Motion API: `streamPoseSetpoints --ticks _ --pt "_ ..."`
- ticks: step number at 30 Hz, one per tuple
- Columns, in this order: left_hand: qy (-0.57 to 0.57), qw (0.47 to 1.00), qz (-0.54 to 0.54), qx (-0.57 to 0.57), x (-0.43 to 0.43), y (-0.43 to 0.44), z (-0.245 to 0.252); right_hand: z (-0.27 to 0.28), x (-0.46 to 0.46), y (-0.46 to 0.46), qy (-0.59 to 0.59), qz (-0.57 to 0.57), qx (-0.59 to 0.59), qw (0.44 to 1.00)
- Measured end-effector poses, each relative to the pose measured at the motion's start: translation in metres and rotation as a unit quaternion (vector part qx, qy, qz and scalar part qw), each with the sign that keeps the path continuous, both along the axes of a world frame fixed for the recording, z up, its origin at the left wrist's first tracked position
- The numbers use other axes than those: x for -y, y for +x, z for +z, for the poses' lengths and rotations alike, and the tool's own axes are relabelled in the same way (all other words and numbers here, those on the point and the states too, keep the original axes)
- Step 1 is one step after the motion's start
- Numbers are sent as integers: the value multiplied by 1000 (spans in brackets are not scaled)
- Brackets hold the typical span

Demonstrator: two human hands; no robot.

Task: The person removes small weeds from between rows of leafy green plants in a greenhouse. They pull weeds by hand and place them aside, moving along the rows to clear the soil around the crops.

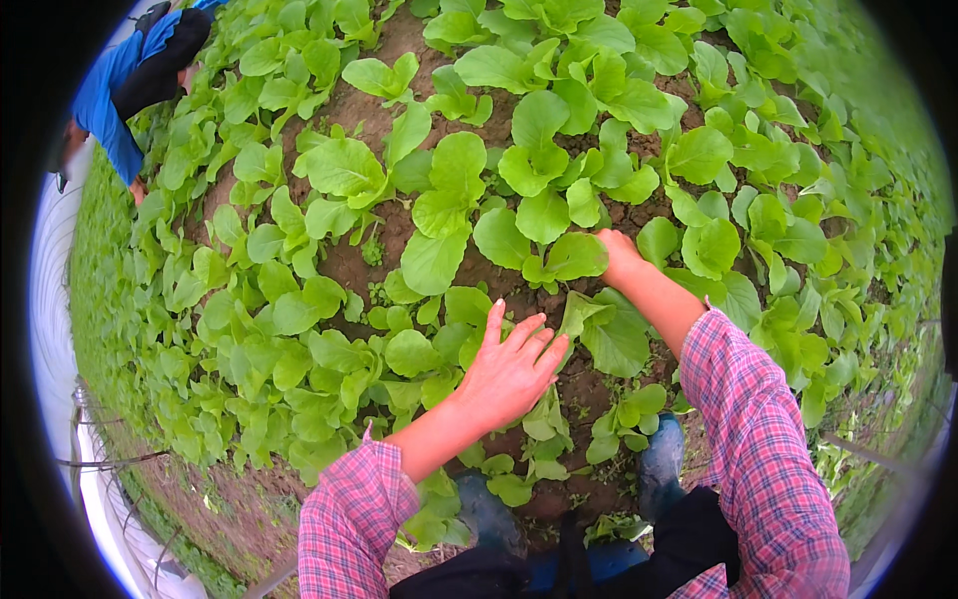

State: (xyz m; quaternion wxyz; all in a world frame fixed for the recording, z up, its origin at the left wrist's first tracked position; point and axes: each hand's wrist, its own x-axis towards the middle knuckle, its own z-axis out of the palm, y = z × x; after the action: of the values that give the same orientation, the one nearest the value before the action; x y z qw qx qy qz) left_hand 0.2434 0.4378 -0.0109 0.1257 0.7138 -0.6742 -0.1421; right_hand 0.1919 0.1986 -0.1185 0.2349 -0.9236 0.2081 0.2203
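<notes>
Rows of young leafy green plants [449, 180] grow in brown soil [412, 45] in front of me. My left hand [513, 367] hovers over the plants at the centre, fingers spread, with nothing in it. Up and to its right, my right hand [617, 253] reaches in among the leaves; its fingers are hidden behind foliage, so I cannot see what they touch. A broad green leaf [572, 256] lies right beside it. Between my hands and forearms is a larger leafy plant [615, 337], leaning and partly limp. Both my forearms come from rolled pink plaid sleeves.
A co-worker in a blue top [112, 97] bends over the plants at the upper left, one hand down at the leaves. My muddy blue boots [661, 464] stand among the plants below. White plastic sheeting [56, 299] with thin bars runs along the left edge.
</notes>
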Motion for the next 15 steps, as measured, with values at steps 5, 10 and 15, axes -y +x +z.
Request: streamPoseSetpoints --ticks 5,10,15 --pt "11 1000 3 -8 -2 3 -1 -12 -3 -23 184 -93 248 947" --pt "-13 999 30 -20 7 16 10 -4 12 -22 294 -377 181 860" --pt "-61 986 158 -4 10 61 21 0 23 -1 324 -495 235 771"
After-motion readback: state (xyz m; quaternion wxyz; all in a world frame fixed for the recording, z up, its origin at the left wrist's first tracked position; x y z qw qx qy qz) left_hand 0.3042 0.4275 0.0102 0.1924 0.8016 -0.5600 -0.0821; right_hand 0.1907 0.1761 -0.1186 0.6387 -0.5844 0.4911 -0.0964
